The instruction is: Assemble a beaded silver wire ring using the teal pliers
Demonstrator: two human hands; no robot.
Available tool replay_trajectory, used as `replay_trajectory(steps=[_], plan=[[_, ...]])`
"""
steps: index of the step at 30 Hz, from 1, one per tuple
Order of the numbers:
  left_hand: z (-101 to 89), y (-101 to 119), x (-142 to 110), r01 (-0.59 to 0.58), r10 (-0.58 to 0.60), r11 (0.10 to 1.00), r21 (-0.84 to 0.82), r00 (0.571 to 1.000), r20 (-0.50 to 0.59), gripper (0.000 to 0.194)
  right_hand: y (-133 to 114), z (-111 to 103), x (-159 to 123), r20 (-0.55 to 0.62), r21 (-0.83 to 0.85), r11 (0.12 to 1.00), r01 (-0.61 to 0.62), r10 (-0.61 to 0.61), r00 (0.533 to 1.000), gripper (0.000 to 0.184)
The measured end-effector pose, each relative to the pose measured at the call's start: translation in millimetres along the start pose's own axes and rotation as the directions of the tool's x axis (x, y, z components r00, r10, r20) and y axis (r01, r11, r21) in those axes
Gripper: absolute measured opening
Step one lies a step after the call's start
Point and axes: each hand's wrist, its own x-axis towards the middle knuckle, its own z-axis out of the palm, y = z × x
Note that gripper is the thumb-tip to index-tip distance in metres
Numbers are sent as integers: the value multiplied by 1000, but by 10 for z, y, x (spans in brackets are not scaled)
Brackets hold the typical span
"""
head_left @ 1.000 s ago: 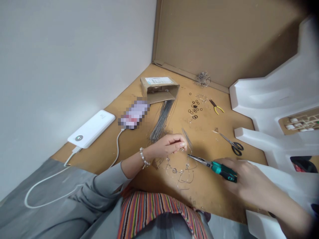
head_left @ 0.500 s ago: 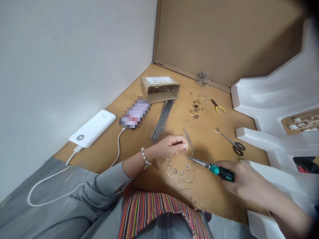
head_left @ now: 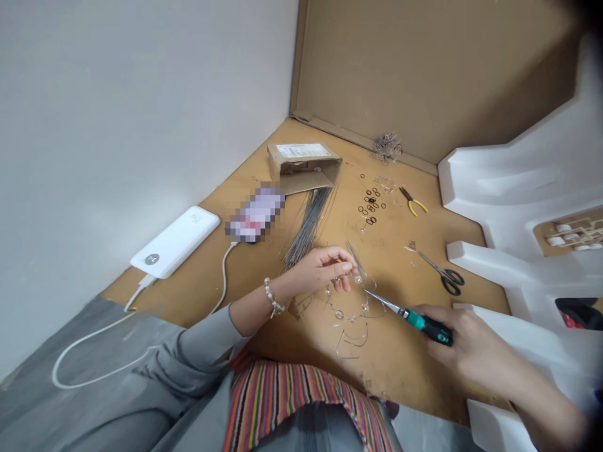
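My left hand [head_left: 330, 269], with a bead bracelet [head_left: 271, 296] on its wrist, is pinched around a thin wire strung with clear beads [head_left: 339, 315]. The beaded wire hangs in a loop below the fingers, and one bead shows at the fingertips. Wrapped around the green and black handles of needle-nose pliers [head_left: 417, 320] is my right hand [head_left: 464, 336]. The pliers' tip points at the left fingers, close to a curved wire; whether it touches is too fine to tell. Loose bent wires [head_left: 348, 351] lie just below the loop.
A bundle of straight wires [head_left: 306, 229] lies before an open cardboard box [head_left: 306, 169]. Further right are dark rings [head_left: 371, 201], yellow-handled pliers [head_left: 414, 204], scissors [head_left: 447, 276] and a wire tangle [head_left: 389, 147]. A phone [head_left: 257, 213] and power bank [head_left: 176, 242] sit left; white foam [head_left: 475, 257] stands right.
My left hand has shifted slightly right and up, its fingers a little looser, and the beaded loop has moved with it. The needle-nose pliers have moved slightly right.
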Motion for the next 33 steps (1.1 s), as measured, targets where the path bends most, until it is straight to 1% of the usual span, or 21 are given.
replay_trajectory(steps=[2, 3, 7, 10, 14, 16, 18, 20, 21, 23, 26, 28, 31, 32, 33], plan=[[1, -2, 5, 3, -3, 1000, -11, 1000, -27, 20, 35, 7, -13, 113, -8, 1000, 4, -3, 994, 30], [3, -4, 5, 9, -10, 1000, -3, 999, -33, 19, 48, 13, -21, 146, -14, 1000, -3, 5, 989, 32], [20, -30, -5, 37, -33, 998, 46, 997, -77, 14, 66, 49, -52, 159, -34, 999, -27, 32, 987, 37], [31, -63, -6, 38, -24, 993, 111, 992, -123, 13, 70, 84, -66, 135, -75, 997, -29, 38, 990, 39], [30, -108, 7, 27, -7, 989, 149, 991, -131, 11, 153, 150, -76, 66, -161, 986, -30, 42, 997, 42], [27, -125, 16, 37, -15, 987, 153, 990, -143, 10, 223, 177, -85, 13, -225, 974, -34, 38, 999, 41], [26, -138, 23, 49, -21, 985, 165, 985, -171, 9, 279, 184, -105, -72, -297, 953, -62, 43, 997, 37], [27, -147, 28, 55, -17, 982, 181, 979, -204, 8, 288, 169, -137, -176, -358, 927, -113, 51, 983, 32], [28, -150, 30, 58, -15, 980, 189, 975, -220, 8, 271, 156, -157, -225, -378, 916, -137, 53, 973, 31], [32, -154, 32, 68, -18, 978, 196, 969, -246, 7, 202, 130, -189, -288, -390, 908, -151, 35, 957, 32], [46, -159, 29, 83, -30, 979, 187, 962, -272, 9, 55, 125, -165, -318, -330, 939, -97, -14, 948, 35], [64, -164, 22, 91, -38, 977, 191, 964, -264, 8, -45, 160, -64, -344, -228, 971, -71, -12, 939, 35], [100, -170, 12, 109, -63, 972, 208, 975, -214, 6, -190, 257, 193, -379, 26, 999, -38, 45, 924, 30], [112, -170, 10, 117, -74, 970, 214, 977, -198, 6, -238, 295, 289, -372, 118, 992, -33, 75, 925, 28], [122, -170, 10, 125, -84, 969, 216, 979, -188, 7, -283, 333, 379, -345, 188, 982, -15, 81, 935, 28]])
